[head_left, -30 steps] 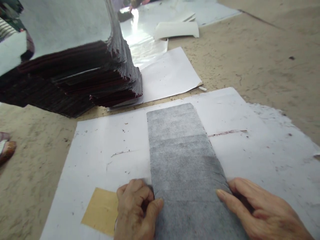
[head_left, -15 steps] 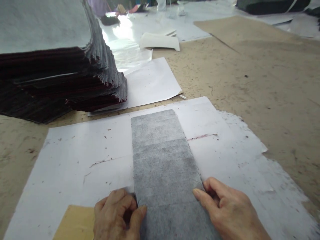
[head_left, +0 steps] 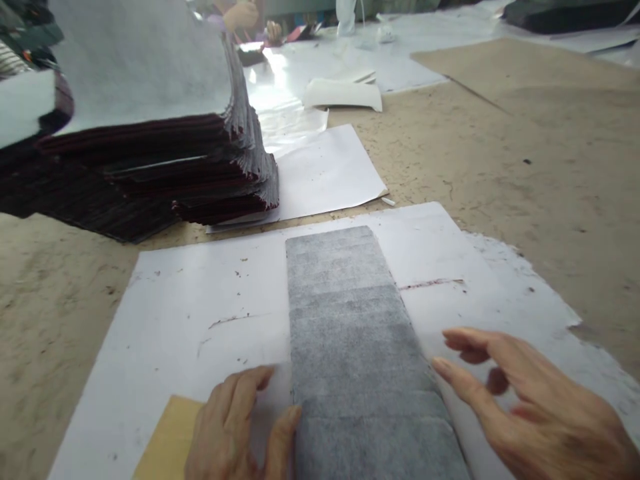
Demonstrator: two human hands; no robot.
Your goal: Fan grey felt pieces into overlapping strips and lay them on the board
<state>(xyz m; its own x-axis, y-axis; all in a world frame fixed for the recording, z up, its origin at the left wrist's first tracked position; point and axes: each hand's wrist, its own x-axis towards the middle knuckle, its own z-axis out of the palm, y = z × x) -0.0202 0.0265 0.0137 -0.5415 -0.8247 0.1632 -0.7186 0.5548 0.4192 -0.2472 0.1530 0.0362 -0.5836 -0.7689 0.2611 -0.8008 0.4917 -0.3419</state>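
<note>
A long grey panel with a fabric-like surface [head_left: 350, 333] lies flat on a white paper sheet [head_left: 175, 313], with faint creases running across it. At its left edge is my left hand [head_left: 237, 423], thumb and fingers apart, the thumb tip at or very near the edge. My right hand [head_left: 530, 393] hovers just off the right edge, its fingers spread and nothing between them. Part of a yellowish card [head_left: 167, 440] shows beside my left hand. The panel's near end runs out of view.
A tall stack of dark, grey-faced pieces [head_left: 150, 153] stands at the back left. Behind the panel lie another white sheet [head_left: 330, 173] and a curved white piece [head_left: 345, 95]. Brown paper [head_left: 525, 63] covers the far right. Another person's hands [head_left: 243, 15] show at the far edge.
Both hands have let go of the panel's edges and opened; the right hand has moved away to the right. The view has shifted, so the stack and sheets appear further right.
</note>
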